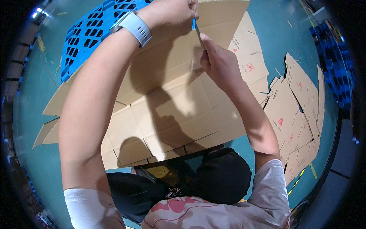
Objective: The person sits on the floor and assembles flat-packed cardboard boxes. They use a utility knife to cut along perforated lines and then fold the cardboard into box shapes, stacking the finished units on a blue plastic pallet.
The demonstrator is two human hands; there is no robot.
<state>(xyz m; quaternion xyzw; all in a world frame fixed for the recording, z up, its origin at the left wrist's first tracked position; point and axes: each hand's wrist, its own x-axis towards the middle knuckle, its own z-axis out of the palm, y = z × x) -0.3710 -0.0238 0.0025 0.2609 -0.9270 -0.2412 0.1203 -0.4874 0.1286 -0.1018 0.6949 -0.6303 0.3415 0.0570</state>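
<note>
A large sheet of creased corrugated cardboard (pixel 183 114) lies before me, its far panel (pixel 217 20) folded upright. My left hand (pixel 174 11), with a pale-banded watch (pixel 134 25) on its wrist, is at the top of the view over that panel. Its fingertips pinch close above a small blue strip (pixel 194 24); the grip is partly cut off by the picture's edge. In my right hand (pixel 220 60) is a slim dark blade-like tool (pixel 200 37), its far end close to the blue strip. Whether the two touch is hard to tell.
A blue plastic pallet (pixel 85 34) stands behind the cardboard at upper left. Flattened printed cartons (pixel 297 114) lie on the green floor (pixel 37 120) at the right. Farther right are stacked blue pallets (pixel 334 63). My knees (pixel 223 177) are just below the sheet's near edge.
</note>
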